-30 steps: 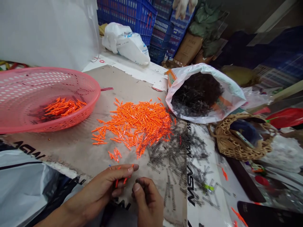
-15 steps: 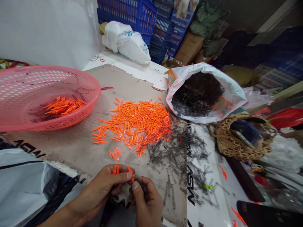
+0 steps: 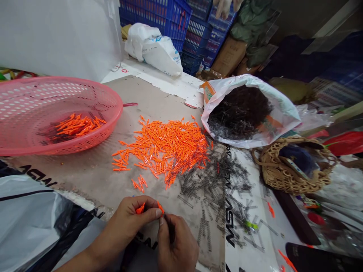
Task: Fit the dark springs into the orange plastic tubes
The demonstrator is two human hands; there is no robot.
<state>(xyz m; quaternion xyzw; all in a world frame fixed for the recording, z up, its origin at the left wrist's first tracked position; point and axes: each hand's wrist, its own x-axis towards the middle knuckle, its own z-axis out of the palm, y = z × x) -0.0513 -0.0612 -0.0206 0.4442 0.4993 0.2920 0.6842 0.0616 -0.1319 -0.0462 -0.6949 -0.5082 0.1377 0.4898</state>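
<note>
At the table's near edge my left hand [image 3: 129, 223] is closed round a few small orange plastic pieces [image 3: 140, 208], pinching one at its fingertips. My right hand [image 3: 177, 243] is closed too, gripping a thin dark metal spring [image 3: 170, 230] whose end meets that orange piece. A pile of loose orange pieces [image 3: 167, 145] lies on the cardboard ahead of both hands. Dark springs [image 3: 215, 185] are scattered to the right of the pile.
A pink mesh basket [image 3: 107, 124] at the left holds some orange pieces. A white bag [image 3: 283, 109] full of dark springs lies open at the right, with a woven basket [image 3: 272, 177] beside it. Blue crates [image 3: 170, 15] and another white bag [image 3: 154, 49] stand behind.
My two hands have come together. The left hand's fingers curled shut on the orange pieces, and the right hand brought its spring up against the pinched piece.
</note>
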